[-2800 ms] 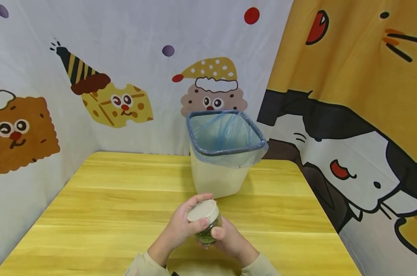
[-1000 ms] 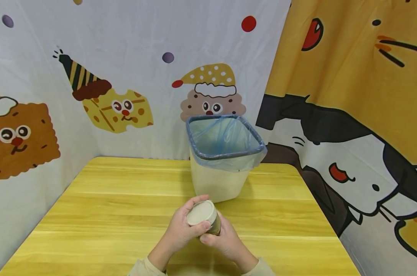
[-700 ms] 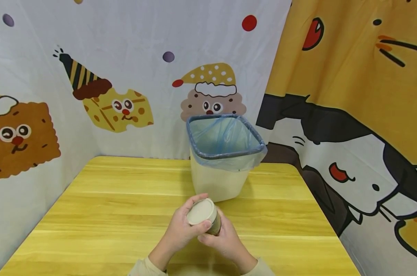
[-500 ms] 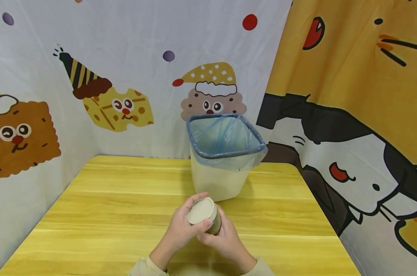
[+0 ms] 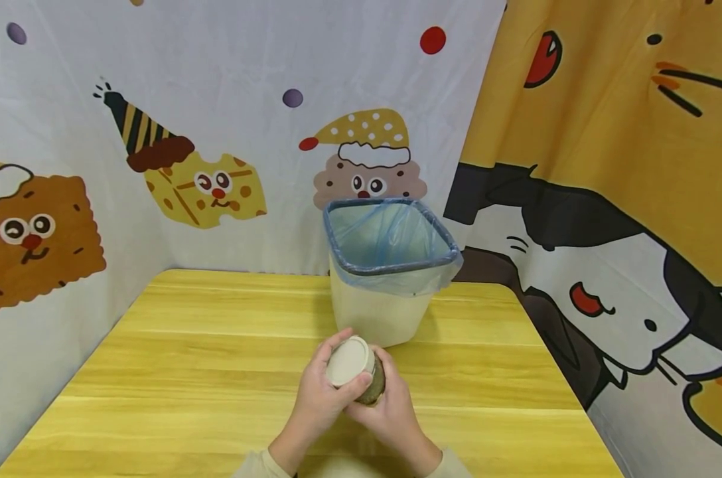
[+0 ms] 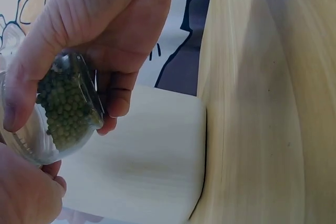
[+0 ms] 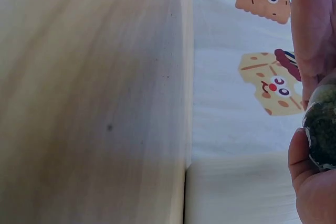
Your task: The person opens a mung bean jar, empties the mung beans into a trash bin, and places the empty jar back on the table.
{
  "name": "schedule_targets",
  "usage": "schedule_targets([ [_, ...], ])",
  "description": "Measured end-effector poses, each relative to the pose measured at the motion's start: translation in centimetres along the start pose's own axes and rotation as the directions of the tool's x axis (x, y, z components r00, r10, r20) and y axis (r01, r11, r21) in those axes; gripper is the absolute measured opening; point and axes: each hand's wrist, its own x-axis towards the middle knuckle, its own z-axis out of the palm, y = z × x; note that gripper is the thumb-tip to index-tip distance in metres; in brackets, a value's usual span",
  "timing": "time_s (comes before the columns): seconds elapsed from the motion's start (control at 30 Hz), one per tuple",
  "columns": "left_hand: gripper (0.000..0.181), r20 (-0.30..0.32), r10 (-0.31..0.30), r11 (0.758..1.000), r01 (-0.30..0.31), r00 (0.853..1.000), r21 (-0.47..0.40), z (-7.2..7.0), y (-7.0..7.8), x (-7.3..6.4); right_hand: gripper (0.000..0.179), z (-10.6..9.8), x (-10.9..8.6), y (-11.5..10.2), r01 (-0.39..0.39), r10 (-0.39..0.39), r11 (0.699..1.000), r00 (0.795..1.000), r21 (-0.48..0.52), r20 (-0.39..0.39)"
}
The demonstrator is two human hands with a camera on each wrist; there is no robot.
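Observation:
A small clear jar with a cream lid is held in both hands above the table, tilted. Small round green beans show through its wall in the left wrist view. My left hand grips the lid, its thumb across the near rim. The fingers of my right hand wrap the jar's body from the other side. At the right edge of the right wrist view, part of the jar shows between the hands. The lid looks seated on the jar.
Just beyond the hands stands a cream bin with a translucent blue liner folded over its dark blue rim. The yellow wood-grain table ends at a cartoon-printed white curtain; another patterned curtain hangs at right.
The jar has tipped so that less of its body shows in the head view and its lid faces me more. Both hands have lifted slightly, keeping their grip. The bin has not moved.

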Motion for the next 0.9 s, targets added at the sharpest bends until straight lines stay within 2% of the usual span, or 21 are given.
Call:
schedule_targets([
  [0.47,0.084,0.026,-0.019,1.000,0.019,0.999,-0.006,-0.1,0.1,-0.2,0.088,-0.1,-0.2,-0.5,-0.094,0.094,0.995,0.996,0.021,0.003],
  [0.6,0.088,0.065,-0.017,1.000,0.018,0.998,-0.014,-0.3,0.1,-0.2,0.088,-0.3,-0.2,-0.6,-0.115,0.115,0.992,0.993,0.042,0.022],
  [0.77,0.093,0.149,0.035,0.998,-0.026,0.988,-0.062,-1.0,-0.1,-0.1,0.089,-0.3,0.0,-0.7,-0.210,0.207,0.973,0.977,0.097,0.042],
  [0.9,0.086,0.201,0.103,0.991,-0.084,0.974,-0.100,-1.8,-0.3,0.1,0.085,-0.4,0.1,-0.7,-0.300,0.290,0.938,0.954,0.172,0.082],
])
